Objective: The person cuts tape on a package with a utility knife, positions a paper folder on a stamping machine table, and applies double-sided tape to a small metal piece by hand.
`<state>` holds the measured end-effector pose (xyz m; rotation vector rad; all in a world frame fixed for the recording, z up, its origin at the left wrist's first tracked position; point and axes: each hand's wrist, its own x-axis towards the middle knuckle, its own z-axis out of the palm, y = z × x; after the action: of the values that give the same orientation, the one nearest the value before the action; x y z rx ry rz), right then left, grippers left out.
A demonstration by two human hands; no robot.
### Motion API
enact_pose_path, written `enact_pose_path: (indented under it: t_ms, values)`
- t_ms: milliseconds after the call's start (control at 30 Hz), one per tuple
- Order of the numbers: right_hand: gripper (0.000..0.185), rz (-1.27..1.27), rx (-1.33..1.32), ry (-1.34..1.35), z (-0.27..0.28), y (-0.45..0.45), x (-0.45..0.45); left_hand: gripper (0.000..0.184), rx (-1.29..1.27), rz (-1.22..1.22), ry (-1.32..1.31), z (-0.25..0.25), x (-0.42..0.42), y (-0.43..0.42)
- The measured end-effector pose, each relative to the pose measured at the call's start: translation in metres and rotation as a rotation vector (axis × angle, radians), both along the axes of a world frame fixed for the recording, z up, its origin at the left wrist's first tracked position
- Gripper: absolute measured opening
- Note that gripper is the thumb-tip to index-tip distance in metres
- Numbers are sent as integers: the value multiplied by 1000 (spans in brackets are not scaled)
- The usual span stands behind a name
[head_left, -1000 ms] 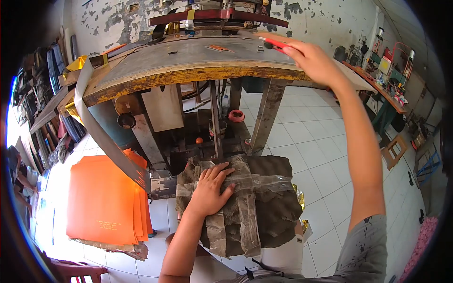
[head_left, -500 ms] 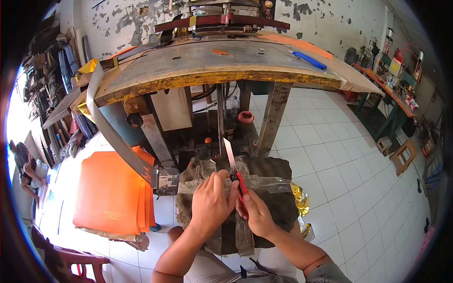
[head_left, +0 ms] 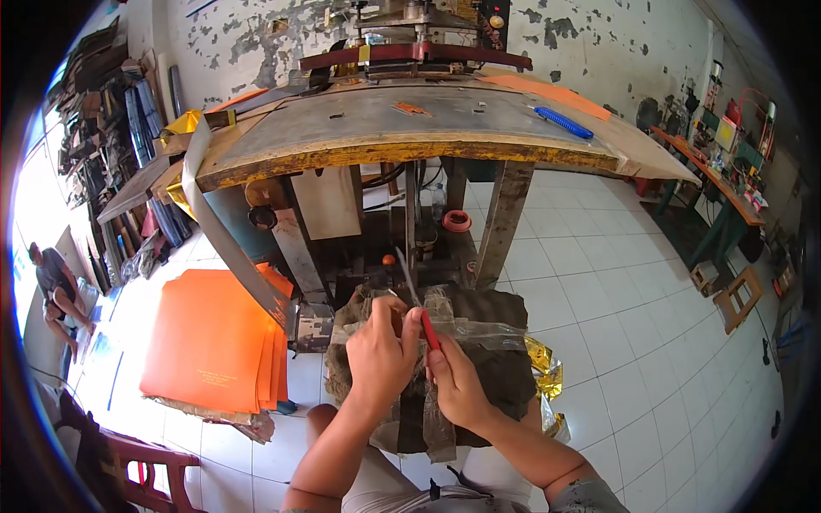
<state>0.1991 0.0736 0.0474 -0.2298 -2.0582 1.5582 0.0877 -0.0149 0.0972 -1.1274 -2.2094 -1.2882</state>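
Head view: gripped the red-handled knife (head_left: 430, 329) in the right hand (head_left: 455, 381), above the middle of the taped bundle (head_left: 496, 306), with the blade (head_left: 405, 272) raised and slanted away from the body. Brought the left hand (head_left: 380, 363) close beside the knife, above the bundle's left half, fingers bent and thumb near the handle's upper end. Could not tell from the view whether closed on anything, nor which way to read the cutting edge. Seemed best handled with a firm right grip low on the handle, left fingertips well off the edge, tip angled away from wrists and legs, and both forearms steady. Seemed wise, too, to hold the blade clear of the bundle's uneven top, so as not to snag the clear tape.

Showed gold foil (head_left: 544, 369) just to the bundle's right, and a stack of orange sheets (head_left: 205, 333) to its left. Beyond the bundle, showed a worktop (head_left: 295, 128) with orange scraps (head_left: 412, 109) and a blue cutter (head_left: 563, 122) on top; farther beyond the bundle, a red bar (head_left: 410, 56) across a press.
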Motion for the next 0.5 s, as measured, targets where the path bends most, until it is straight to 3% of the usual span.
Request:
enact_pose_path:
  t_ms: [33,133,267,367,467,500]
  values:
    - [36,9,-11,3,-1,0,1,21,79,19,39,-2,1,2]
    - [37,-20,41,100,3,3,-3,19,-64,-87,316,-3,6,-2]
    - [46,19,-116,154,6,7,-7,22,-40,-206,4,2,9,-7]
    - [53,71,-19,118,19,8,-13,26,-4,-231,-250,4,8,-18]
    - [56,138,116,179,22,-3,-28,27,-30,-186,-117,-17,-15,-28]
    - [55,173,104,150,23,-4,-32,27,-119,-166,-294,-5,-15,-35]
